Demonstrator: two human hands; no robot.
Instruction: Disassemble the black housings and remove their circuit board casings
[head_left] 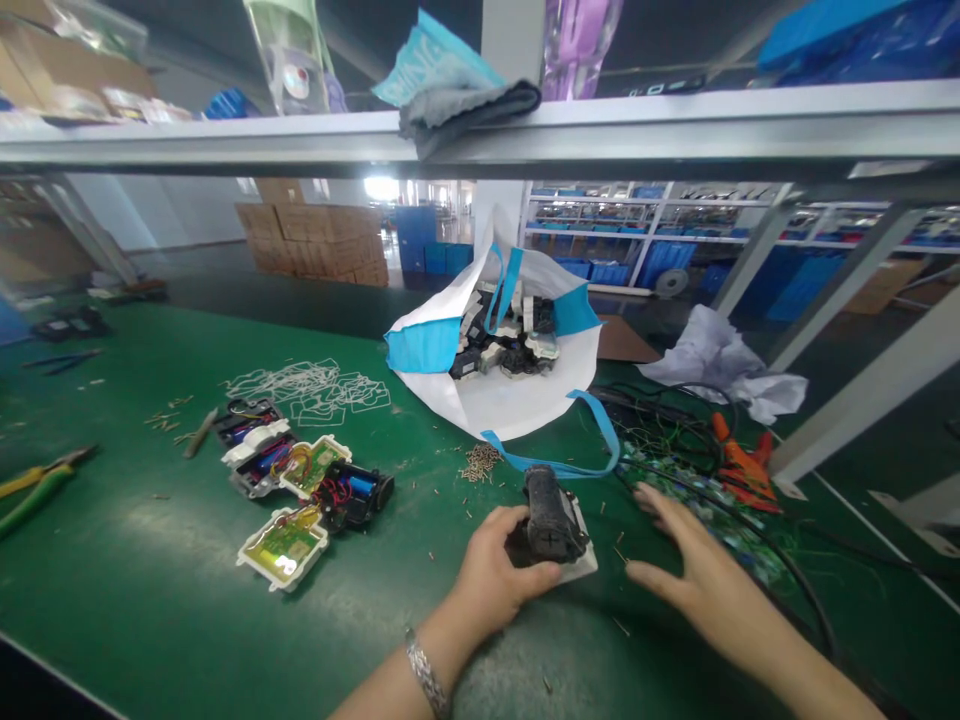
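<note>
My left hand (491, 570) grips a black and white device (553, 525) that rests on the green table (150, 560) near the front edge; a metal bracelet sits on that wrist. My right hand (694, 570) hovers just to the right of the device with its fingers spread and nothing in them. Behind the device stands an open white and blue bag (495, 385) filled with several similar devices. A small heap of screws (480, 462) lies in front of the bag.
Opened devices with circuit boards and wires (300, 485) lie to the left, white gasket frames (315, 385) behind them. Green-handled pliers (37, 485) sit at far left. Orange-handled cutters (742, 465), black cables and crumpled paper (720, 365) lie right. A metal shelf (675, 125) hangs overhead.
</note>
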